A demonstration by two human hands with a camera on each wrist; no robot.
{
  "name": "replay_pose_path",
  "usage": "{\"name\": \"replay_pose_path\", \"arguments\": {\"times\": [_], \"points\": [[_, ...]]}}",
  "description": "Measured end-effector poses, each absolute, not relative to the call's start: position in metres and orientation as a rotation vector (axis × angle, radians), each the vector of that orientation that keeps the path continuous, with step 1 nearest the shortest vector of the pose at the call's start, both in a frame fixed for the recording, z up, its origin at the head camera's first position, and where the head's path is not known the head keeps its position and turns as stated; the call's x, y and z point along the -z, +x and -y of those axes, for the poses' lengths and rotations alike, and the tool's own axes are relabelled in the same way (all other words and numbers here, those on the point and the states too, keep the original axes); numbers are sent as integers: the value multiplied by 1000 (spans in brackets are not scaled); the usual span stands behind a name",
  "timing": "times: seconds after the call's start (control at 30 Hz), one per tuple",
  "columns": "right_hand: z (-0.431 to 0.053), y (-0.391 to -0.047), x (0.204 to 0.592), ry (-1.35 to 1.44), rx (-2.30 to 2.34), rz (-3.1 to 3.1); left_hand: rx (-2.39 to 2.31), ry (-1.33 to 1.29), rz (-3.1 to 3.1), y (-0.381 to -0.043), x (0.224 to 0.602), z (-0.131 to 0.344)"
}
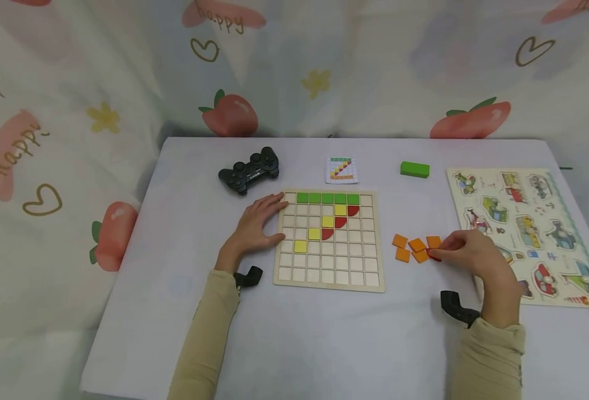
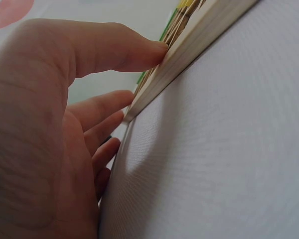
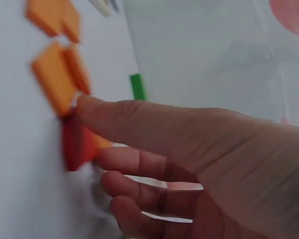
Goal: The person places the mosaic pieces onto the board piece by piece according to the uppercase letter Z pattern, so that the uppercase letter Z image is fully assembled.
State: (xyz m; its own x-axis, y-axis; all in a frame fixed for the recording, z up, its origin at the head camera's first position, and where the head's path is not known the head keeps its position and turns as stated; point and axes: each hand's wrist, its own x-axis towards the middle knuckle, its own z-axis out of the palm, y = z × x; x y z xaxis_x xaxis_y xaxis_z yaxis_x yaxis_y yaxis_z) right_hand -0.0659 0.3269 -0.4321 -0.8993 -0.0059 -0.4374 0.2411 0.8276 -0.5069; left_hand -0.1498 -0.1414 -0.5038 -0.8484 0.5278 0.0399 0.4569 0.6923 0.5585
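Surface: a table (image 1: 324, 333) under a pale cloth.
Far left: a black game controller (image 1: 249, 170) lay there.
Far centre: a small pattern card (image 1: 342, 170); a green block (image 1: 415, 169) to its right.
Centre: a wooden grid board (image 1: 329, 240) lay flat.
Right of board: loose orange tiles (image 1: 417, 248) in a cluster.
Right edge: a vehicle puzzle board (image 1: 528, 232).

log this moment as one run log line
left hand: rests on grid board edge | right hand: pinches red piece | beside: orange tiles
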Motion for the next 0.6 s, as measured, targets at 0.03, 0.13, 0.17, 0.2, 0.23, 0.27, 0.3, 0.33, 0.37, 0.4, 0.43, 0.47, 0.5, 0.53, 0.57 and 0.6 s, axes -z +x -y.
{"name": "replay_pose_path", "arguments": {"times": [0.03,0.13,0.17,0.2,0.23,0.27,0.3,0.33,0.37,0.4,0.43,0.47,0.5,0.53,0.57,0.6], "points": [[-324,-65,434,175,799,-2588,-868,813,-2777,-150,504,142],[-316,-63,437,168,802,-2644,-885,817,-2773,-149,504,144],[-314,-63,438,170,806,-2658,-883,815,-2774,-149,504,144],[-313,-62,438,174,802,-2670,-888,815,-2775,-149,504,144],[-312,-62,438,181,803,-2674,-891,815,-2775,-149,504,144],[-311,-61,438,190,811,-2669,-894,814,-2774,-149,504,145],[-309,-60,438,198,818,-2663,-896,813,-2775,-149,505,145],[-308,-59,439,203,819,-2663,-895,814,-2776,-149,505,145],[-307,-58,439,212,825,-2662,-897,816,-2778,-149,505,145],[-305,-57,439,221,828,-2664,-896,819,-2780,-149,505,145],[-304,-55,439,225,832,-2667,-899,819,-2780,-149,505,145],[-303,-53,440,222,830,-2677,-904,823,-2778,-149,505,145],[-302,-51,440,214,825,-2692,-905,825,-2776,-149,505,144],[-302,-49,441,204,821,-2706,-905,828,-2774,-149,505,144],[-303,-47,442,194,822,-2715,-904,830,-2773,-149,505,144],[-303,-45,442,182,822,-2727,-902,830,-2770,-149,504,143]]}}
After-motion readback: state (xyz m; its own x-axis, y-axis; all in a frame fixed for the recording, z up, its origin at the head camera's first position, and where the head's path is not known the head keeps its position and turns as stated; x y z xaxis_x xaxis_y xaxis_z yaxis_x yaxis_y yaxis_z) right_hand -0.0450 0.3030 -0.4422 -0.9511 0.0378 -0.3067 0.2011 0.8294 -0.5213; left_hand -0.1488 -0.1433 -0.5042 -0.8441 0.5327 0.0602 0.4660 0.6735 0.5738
